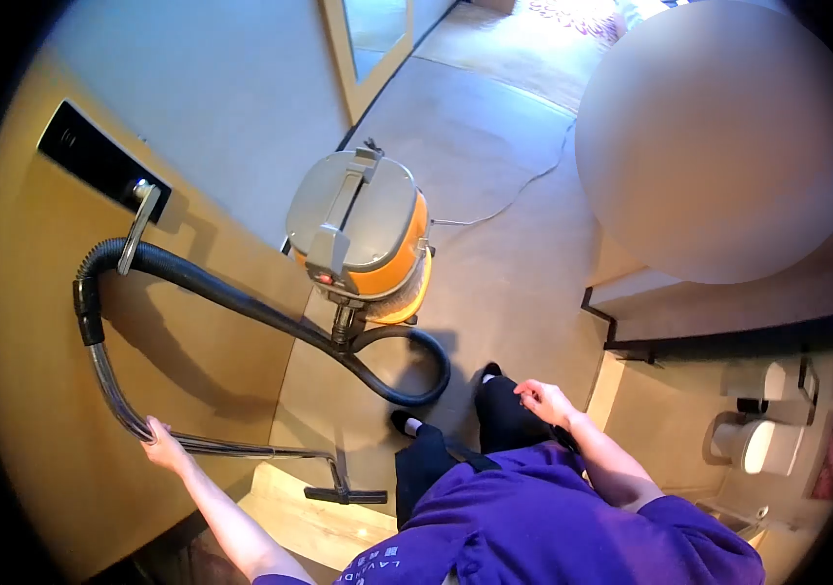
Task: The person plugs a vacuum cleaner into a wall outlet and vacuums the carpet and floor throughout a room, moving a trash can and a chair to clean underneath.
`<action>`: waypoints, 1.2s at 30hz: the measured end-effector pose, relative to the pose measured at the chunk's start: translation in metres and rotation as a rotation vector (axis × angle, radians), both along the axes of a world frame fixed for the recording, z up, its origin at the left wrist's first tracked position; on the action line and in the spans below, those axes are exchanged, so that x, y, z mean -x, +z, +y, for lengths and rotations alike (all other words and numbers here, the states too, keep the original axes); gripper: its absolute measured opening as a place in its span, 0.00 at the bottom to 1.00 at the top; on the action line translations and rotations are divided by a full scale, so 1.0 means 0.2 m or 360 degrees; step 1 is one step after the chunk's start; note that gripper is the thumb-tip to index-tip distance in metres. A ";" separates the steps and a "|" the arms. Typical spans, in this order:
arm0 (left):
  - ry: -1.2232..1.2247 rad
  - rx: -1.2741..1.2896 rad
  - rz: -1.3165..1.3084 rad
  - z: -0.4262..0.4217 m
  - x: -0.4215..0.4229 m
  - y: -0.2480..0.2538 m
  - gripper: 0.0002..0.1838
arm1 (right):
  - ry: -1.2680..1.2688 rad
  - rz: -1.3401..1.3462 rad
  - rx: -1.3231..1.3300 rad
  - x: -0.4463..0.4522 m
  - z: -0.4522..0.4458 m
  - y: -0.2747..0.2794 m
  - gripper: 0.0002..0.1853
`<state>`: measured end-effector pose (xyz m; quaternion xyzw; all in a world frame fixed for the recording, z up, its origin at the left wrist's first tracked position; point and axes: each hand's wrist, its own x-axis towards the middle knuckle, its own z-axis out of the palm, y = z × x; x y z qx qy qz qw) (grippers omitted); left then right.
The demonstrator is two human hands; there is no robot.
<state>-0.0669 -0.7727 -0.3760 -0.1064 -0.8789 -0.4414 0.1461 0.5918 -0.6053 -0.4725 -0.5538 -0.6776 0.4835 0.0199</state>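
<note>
My left hand (161, 445) is wrapped round the bent metal wand (251, 450) of a vacuum cleaner. At the wand's far end a dark floor nozzle (345, 496) rests low, by a pale wooden surface. A black ribbed hose (212, 288) runs from the wand's top, behind the door handle, and loops down to the canister vacuum cleaner (358, 229), grey on top with an orange body. In front of my right thigh hangs my right hand (547, 403), loosely curled with its fingers a little apart and nothing visible in it.
A wooden door (202, 390) with a metal handle (138, 229) and black lock plate stands at the left. A thin power cord (504, 208) crosses the floor behind the vacuum. At the right are a toilet (753, 447) and a dark-edged step or frame. A round blur hides the upper right.
</note>
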 end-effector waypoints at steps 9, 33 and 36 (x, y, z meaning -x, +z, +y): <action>0.0588 -0.0459 0.0173 -0.59 -0.52 0.22 0.14 | 0.0410 0.0575 -0.0329 0.46 0.72 0.51 0.12; 0.0550 -0.0827 0.0430 0.26 -2.70 0.62 0.13 | 0.3395 0.1455 -0.1721 1.32 0.63 2.30 0.33; 0.0883 -0.0855 0.0529 0.21 -2.82 0.63 0.13 | 0.3426 0.1554 -0.1232 1.44 0.43 2.26 0.31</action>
